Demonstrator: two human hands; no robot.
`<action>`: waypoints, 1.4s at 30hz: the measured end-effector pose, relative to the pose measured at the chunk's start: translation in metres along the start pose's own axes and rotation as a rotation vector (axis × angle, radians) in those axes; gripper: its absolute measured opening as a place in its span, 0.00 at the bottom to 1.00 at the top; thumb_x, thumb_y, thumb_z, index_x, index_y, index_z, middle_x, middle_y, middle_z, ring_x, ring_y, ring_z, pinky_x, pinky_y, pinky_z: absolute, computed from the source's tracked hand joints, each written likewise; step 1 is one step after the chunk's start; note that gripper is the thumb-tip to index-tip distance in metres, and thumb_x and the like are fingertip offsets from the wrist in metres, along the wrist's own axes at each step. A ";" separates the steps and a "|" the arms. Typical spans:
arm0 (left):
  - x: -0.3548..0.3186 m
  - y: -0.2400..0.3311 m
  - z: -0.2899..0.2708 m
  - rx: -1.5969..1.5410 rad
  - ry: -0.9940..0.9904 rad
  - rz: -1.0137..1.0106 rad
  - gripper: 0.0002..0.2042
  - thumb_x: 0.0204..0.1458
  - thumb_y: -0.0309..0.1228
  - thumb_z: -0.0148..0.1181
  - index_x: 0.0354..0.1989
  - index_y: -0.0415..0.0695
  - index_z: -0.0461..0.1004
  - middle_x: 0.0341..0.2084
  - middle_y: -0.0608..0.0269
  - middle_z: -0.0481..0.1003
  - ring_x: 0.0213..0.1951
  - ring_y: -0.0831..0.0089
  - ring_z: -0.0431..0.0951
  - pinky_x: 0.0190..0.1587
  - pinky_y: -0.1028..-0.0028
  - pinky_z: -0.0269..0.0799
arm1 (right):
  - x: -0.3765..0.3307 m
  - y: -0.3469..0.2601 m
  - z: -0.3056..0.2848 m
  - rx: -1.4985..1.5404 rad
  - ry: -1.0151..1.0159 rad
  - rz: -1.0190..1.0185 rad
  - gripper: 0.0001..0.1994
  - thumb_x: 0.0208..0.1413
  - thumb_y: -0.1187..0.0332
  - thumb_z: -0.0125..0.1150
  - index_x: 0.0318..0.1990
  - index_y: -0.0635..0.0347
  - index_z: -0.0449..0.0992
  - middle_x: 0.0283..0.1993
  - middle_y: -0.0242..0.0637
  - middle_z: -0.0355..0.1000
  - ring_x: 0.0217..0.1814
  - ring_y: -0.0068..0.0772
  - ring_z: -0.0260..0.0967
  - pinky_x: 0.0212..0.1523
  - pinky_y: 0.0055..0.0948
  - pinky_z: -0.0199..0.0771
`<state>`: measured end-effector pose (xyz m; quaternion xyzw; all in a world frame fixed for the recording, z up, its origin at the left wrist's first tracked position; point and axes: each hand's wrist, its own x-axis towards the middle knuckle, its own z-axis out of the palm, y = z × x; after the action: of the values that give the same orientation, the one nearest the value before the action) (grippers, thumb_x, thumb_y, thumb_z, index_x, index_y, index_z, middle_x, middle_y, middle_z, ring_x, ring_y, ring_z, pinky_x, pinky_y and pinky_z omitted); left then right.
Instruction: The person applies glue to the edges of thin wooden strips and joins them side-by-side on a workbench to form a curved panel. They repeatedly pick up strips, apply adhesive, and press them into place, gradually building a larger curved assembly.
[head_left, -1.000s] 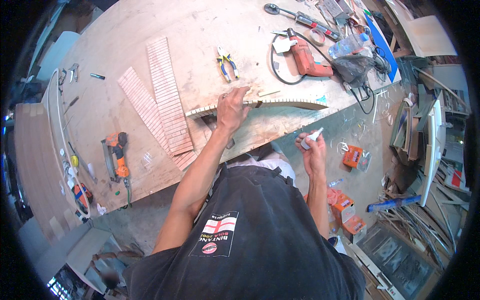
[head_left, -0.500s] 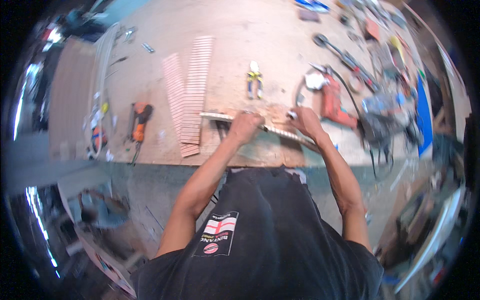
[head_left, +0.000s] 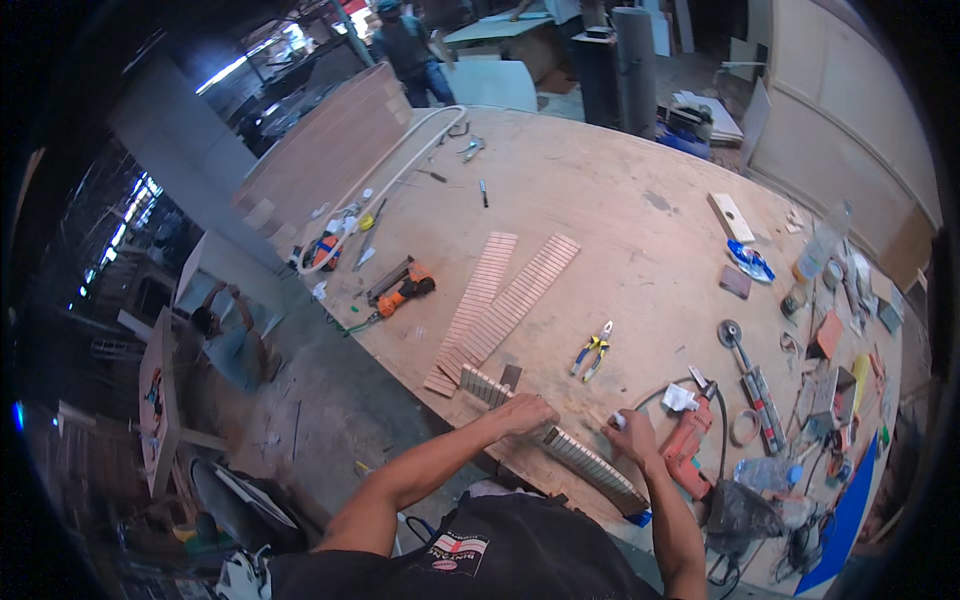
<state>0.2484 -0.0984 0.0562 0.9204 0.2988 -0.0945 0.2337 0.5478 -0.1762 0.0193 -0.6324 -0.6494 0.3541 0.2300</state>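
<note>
A slatted wooden strip [head_left: 598, 470] stands on edge along the near side of the workbench, curving slightly. My left hand [head_left: 527, 413] is closed over its middle, hiding that part. Just behind the strip's right half, my right hand [head_left: 634, 438] grips a small white thing [head_left: 619, 421], mostly covered by the fingers; it may be a small bottle. Two more grooved wooden strips [head_left: 530, 292] lie flat and partly overlapping to the left. Pliers with yellow and blue handles [head_left: 592, 352] rest beyond my hands. A red power drill [head_left: 688, 445] lies right of my right hand.
An orange air nailer [head_left: 403, 290] lies at the left edge. Along the right are a long-necked tool [head_left: 755, 390], a tape roll [head_left: 745, 427], a plastic bottle [head_left: 768, 474] and clutter. A curved wooden panel [head_left: 325, 150] stands far left. Other people [head_left: 408, 55] are farther off.
My view has lifted and tilted, bringing the far bench and other people into sight. My left hand stays on the strip, and my right hand still holds the small white thing.
</note>
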 end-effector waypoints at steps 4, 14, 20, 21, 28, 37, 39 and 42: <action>-0.013 0.001 -0.013 -0.148 -0.032 -0.045 0.19 0.44 0.31 0.75 0.47 0.47 0.83 0.37 0.49 0.84 0.43 0.49 0.84 0.46 0.56 0.79 | 0.006 0.016 -0.021 0.379 0.169 0.074 0.12 0.51 0.65 0.74 0.36 0.65 0.80 0.29 0.37 0.78 0.29 0.29 0.76 0.31 0.33 0.76; -0.103 -0.042 0.004 -0.564 -0.168 -0.205 0.19 0.45 0.35 0.76 0.44 0.40 0.84 0.36 0.52 0.84 0.41 0.63 0.84 0.45 0.63 0.75 | -0.031 -0.016 -0.065 0.735 0.366 0.296 0.08 0.58 0.70 0.70 0.40 0.60 0.77 0.29 0.31 0.76 0.20 0.15 0.63 0.19 0.17 0.60; -0.148 -0.051 0.029 -0.707 0.186 -0.365 0.16 0.42 0.32 0.78 0.38 0.38 0.84 0.28 0.62 0.83 0.33 0.77 0.79 0.37 0.67 0.74 | -0.040 0.004 -0.044 0.846 0.488 0.129 0.13 0.60 0.71 0.69 0.49 0.58 0.73 0.31 0.30 0.74 0.21 0.13 0.62 0.20 0.15 0.57; -0.152 -0.052 0.033 -0.819 0.214 -0.449 0.16 0.43 0.33 0.78 0.39 0.38 0.84 0.28 0.64 0.83 0.33 0.78 0.78 0.37 0.67 0.73 | -0.050 -0.033 -0.055 0.896 0.483 0.151 0.15 0.60 0.72 0.69 0.52 0.57 0.71 0.32 0.30 0.73 0.21 0.13 0.61 0.20 0.14 0.57; -0.143 -0.024 0.067 -1.082 0.705 -0.732 0.14 0.49 0.33 0.77 0.41 0.38 0.85 0.29 0.67 0.82 0.33 0.81 0.76 0.36 0.71 0.73 | -0.055 -0.053 -0.055 0.964 0.382 0.230 0.20 0.61 0.71 0.70 0.56 0.55 0.67 0.35 0.29 0.72 0.25 0.10 0.62 0.21 0.12 0.58; -0.056 0.011 0.075 -1.728 0.976 -0.708 0.09 0.56 0.25 0.70 0.43 0.35 0.82 0.36 0.60 0.84 0.34 0.75 0.82 0.38 0.70 0.80 | -0.062 -0.055 -0.067 0.832 0.359 0.206 0.18 0.63 0.69 0.67 0.58 0.59 0.71 0.38 0.27 0.75 0.32 0.13 0.65 0.30 0.15 0.65; -0.049 0.025 0.083 -1.849 0.987 -0.620 0.10 0.58 0.21 0.67 0.47 0.33 0.80 0.39 0.56 0.85 0.36 0.72 0.84 0.40 0.69 0.82 | -0.073 -0.053 -0.059 0.711 0.453 0.099 0.13 0.63 0.68 0.68 0.51 0.58 0.74 0.35 0.27 0.75 0.28 0.12 0.64 0.27 0.15 0.62; -0.038 0.042 0.085 -1.869 0.951 -0.664 0.09 0.59 0.20 0.65 0.46 0.30 0.80 0.39 0.54 0.84 0.39 0.70 0.85 0.42 0.72 0.81 | -0.105 -0.050 -0.052 0.708 0.475 0.204 0.09 0.63 0.64 0.70 0.42 0.60 0.79 0.31 0.28 0.76 0.22 0.13 0.62 0.23 0.16 0.59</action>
<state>0.2400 -0.1894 0.0098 0.1968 0.5447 0.4751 0.6625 0.5639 -0.2678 0.1057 -0.6393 -0.3511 0.4209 0.5393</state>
